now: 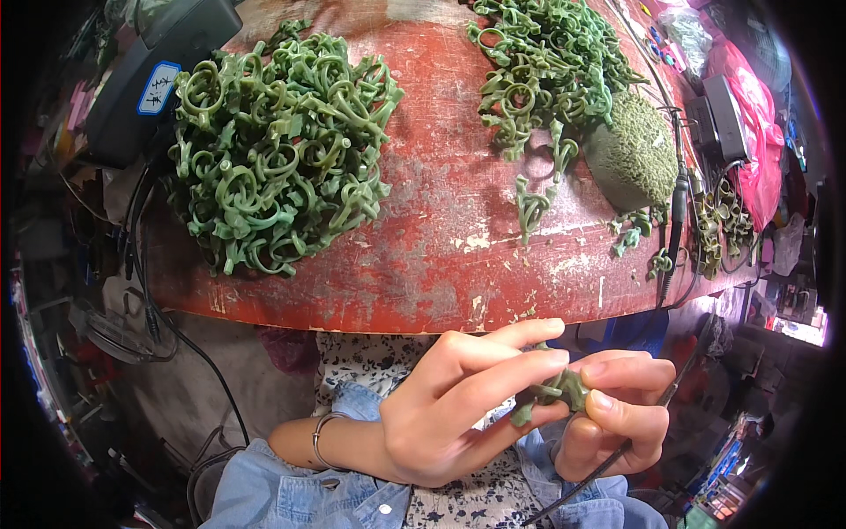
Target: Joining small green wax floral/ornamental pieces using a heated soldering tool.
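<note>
Both hands meet in front of the table's near edge, around a small green ring-like piece point(564, 388) that looks like wax. My left hand point(476, 401) has its fingers stretched along and around one side of it. With thumb and fingertips, my right hand point(621, 406) pinches the other side. The fingers partly cover the piece, so its full shape is hidden. A thin dark cord or tool point(608, 461) runs past my right hand; whether the fingers hold it, I cannot tell.
A big heap of green ring pieces point(282, 167) lies left on the red worn table point(423, 212). Another heap point(555, 62) lies far right, beside a rounded green lump with a crumbly face point(634, 150). Dark boxes point(150, 79) with cables and a pink bag point(753, 132) stand along the sides.
</note>
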Demonstrator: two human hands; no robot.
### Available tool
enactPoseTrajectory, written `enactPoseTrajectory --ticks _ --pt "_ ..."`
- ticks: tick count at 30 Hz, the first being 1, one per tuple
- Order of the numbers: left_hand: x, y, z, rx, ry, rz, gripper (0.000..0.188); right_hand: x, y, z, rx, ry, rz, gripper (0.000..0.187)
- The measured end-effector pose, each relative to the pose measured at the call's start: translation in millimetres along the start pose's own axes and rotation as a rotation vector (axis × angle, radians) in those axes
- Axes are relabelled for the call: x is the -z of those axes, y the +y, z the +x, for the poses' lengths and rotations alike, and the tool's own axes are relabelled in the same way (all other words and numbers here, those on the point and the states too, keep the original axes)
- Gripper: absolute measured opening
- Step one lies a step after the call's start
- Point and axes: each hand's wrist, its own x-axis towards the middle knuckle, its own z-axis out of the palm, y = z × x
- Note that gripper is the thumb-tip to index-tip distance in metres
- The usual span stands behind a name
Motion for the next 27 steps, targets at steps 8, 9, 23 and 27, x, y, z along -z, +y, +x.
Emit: enactPoseTrajectory --ticks 8,9,23,27 --pt "-3 -4 3 -0.035 0.052 -0.13 0.035 3 -1 -2 -0.002 -0.029 -0.012 0.024" --pt "-3 -4 3 -0.034 0.053 -0.126 0.035 3 -3 -1 -0.062 -0.031 0.032 0.018" --pt "-9 -2 -2 0.12 0.169 -0.199 0.037 2 -9 2 -0.128 0.005 0.006 0.022" --pt "-7 -1 -3 0.125 0.167 -0.195 0.041 5 -1 3 -0.043 -0.057 -0.012 0.016"
